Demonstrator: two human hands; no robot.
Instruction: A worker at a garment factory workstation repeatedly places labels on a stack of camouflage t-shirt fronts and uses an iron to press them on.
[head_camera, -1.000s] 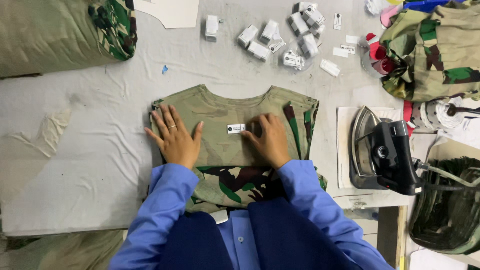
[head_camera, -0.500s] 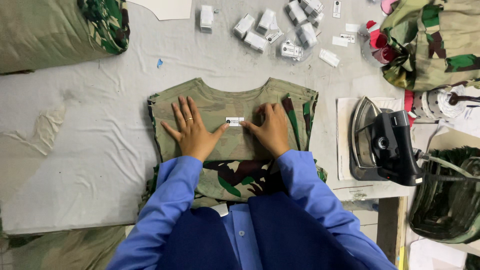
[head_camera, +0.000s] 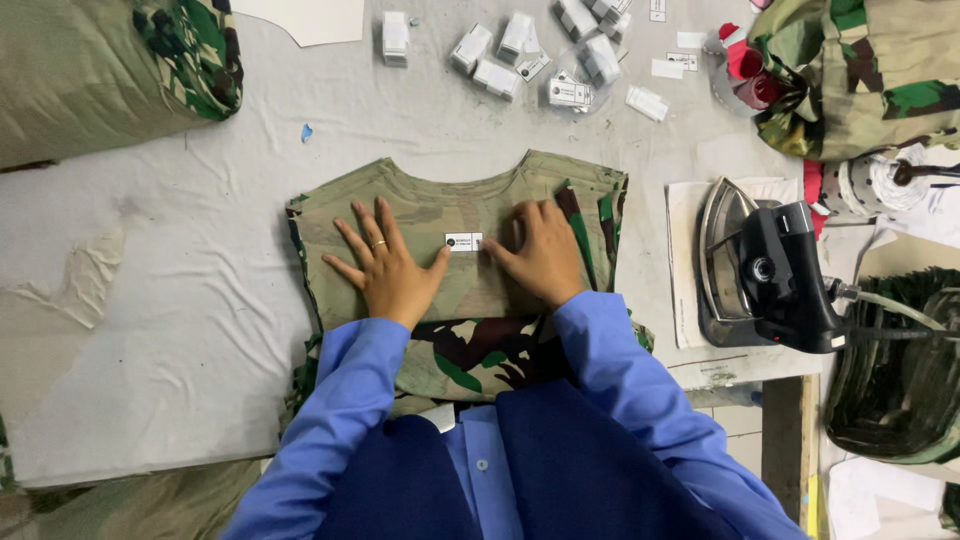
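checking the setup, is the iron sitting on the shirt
No, the iron rests on a paper sheet right of the shirt, apart from it.

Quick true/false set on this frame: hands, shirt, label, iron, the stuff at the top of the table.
1. Both hands lie flat on the camouflage shirt. True: left hand, right hand.
2. The small white label sits between the hands. True.
3. The right hand grips the iron. False: the iron stands untouched, right of the shirt.
4. The white label bundles lie on the shirt. False: they lie on the table beyond the collar.
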